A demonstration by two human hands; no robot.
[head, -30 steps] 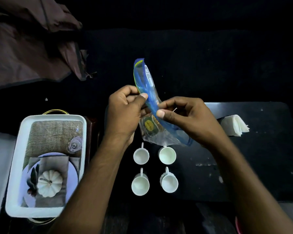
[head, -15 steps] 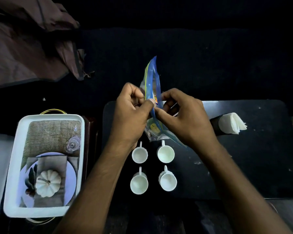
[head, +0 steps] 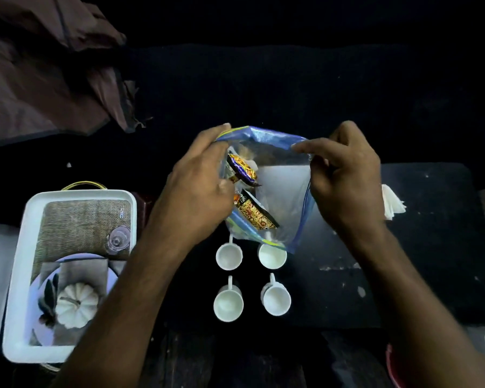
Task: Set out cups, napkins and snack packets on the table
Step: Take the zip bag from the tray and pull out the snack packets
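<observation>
Nearest the camera, two bare forearms reach forward over a dark table (head: 431,247) with a scuffed, matte black top. Between them stand four small white cups (head: 228,303) in a two-by-two square, glossy and round-mouthed, each with a thin handle pointing away from the person. To the left, off the dark top, sits a white rectangular tray (head: 34,208) with rounded corners; its floor is printed with a woven mat, a plate and a pale ribbed pumpkin.

Just beyond the far pair of cups, a clear zip-top bag (head: 286,197) hangs in the air, held up by both hands, its lower corner just over the far-right cup. The plastic is thin, crinkled and see-through, with a blue band along its mouth. The left hand (head: 199,186) pinches the left end of that band; the right hand (head: 345,180) pinches the right end and side edge. The hands are apart, stretching the mouth wide. Inside lie two snack packets (head: 256,212), dark glossy foil with yellow and orange print, tilted against the left hand's side.

Behind the right hand, folded white paper napkins (head: 392,204) lie on the table. Far left, a rumpled brown cloth (head: 48,79) is heaped.
</observation>
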